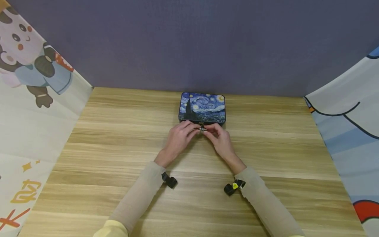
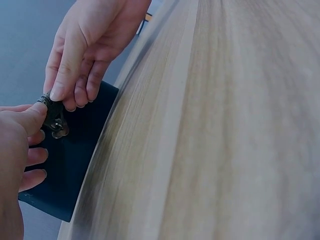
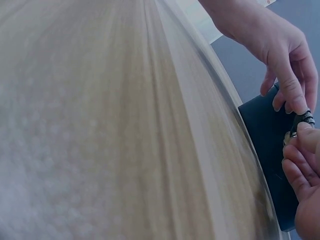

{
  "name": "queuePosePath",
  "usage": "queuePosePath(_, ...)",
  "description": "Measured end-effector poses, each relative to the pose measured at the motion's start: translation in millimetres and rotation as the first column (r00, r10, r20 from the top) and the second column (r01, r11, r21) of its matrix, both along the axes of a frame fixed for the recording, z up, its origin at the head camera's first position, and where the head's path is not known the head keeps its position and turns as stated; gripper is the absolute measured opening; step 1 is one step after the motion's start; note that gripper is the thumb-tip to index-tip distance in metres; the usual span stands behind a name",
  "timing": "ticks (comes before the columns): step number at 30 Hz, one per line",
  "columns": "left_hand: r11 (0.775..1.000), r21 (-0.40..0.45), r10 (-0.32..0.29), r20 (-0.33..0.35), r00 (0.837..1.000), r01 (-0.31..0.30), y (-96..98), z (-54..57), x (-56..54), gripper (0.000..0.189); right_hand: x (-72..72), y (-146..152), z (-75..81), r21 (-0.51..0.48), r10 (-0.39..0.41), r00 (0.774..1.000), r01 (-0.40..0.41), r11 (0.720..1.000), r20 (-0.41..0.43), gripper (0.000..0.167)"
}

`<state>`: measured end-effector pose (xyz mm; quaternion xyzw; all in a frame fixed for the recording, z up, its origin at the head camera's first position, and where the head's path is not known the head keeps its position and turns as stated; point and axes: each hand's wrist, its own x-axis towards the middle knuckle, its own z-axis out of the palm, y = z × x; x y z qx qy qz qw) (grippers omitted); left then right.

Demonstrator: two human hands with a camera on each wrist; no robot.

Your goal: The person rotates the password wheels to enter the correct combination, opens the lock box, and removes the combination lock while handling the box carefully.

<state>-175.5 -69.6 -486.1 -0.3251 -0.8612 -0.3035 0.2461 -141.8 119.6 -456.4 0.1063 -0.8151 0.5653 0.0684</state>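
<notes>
A tin box (image 1: 202,107) with a swirling night-sky picture on its lid stands near the far edge of the table. A small combination padlock (image 2: 51,111) with ridged dials hangs at the metal latch (image 1: 201,123) on its dark front. My left hand (image 1: 178,136) pinches one end of the padlock between thumb and forefinger. From the other side, my right hand (image 1: 220,140) pinches the opposite end. In the right wrist view, the dials (image 3: 308,118) show between the fingertips of both hands. The other fingers lie close to the box front.
The wooden table (image 1: 118,144) reaches toward me from a dark grey-blue wall (image 1: 195,46). Cartoon-printed sheets border it, a left sheet (image 1: 38,128) and a right sheet (image 1: 343,131). A small black camera (image 1: 169,181) sits on my left wrist, with a similar one on the right.
</notes>
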Motion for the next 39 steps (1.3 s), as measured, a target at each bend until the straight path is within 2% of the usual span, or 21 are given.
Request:
queuePosePath(11, 1.0, -0.007, 0.002, -0.004, 1.0, -0.002, 0.3, -0.1, 0.0, 0.018, 0.0, 0, -0.4, 0.003, -0.008, 1.0, 0.008, 1.0, 0.017, 0.02)
queuePosePath(18, 1.0, -0.006, 0.002, -0.004, 1.0, -0.002, 0.1, -1.2, -0.5, 0.019, -14.9, 9, -35.0, -0.002, -0.009, 1.0, 0.009, 1.0, 0.013, 0.022)
queuePosePath(21, 1.0, -0.006, 0.001, -0.011, 1.0, -0.001, -0.1, -1.1, -1.0, 0.019, -15.2, 9, -35.5, 0.003, -0.015, 1.0, 0.015, 1.0, 0.021, 0.022)
queuePosePath(25, 1.0, -0.001, -0.005, -0.016, 1.0, 0.005, -0.3, -1.2, -1.4, 0.019, -13.2, 6, -29.3, 0.009, -0.012, 1.0, 0.012, 1.0, 0.021, 0.022)
queuePosePath(32, 1.0, -0.007, 0.0, -0.005, 1.0, 0.0, -0.2, -1.0, -0.7, 0.02, -1.0, 1, -1.2, 0.017, -0.002, 1.0, 0.002, 1.0, 0.011, 0.02)
queuePosePath(39, 1.0, -0.008, -0.002, -0.009, 1.0, 0.002, -0.1, -1.0, -0.2, 0.021, -0.6, 0, 0.4, 0.007, 0.002, 1.0, -0.002, 1.0, 0.019, 0.021)
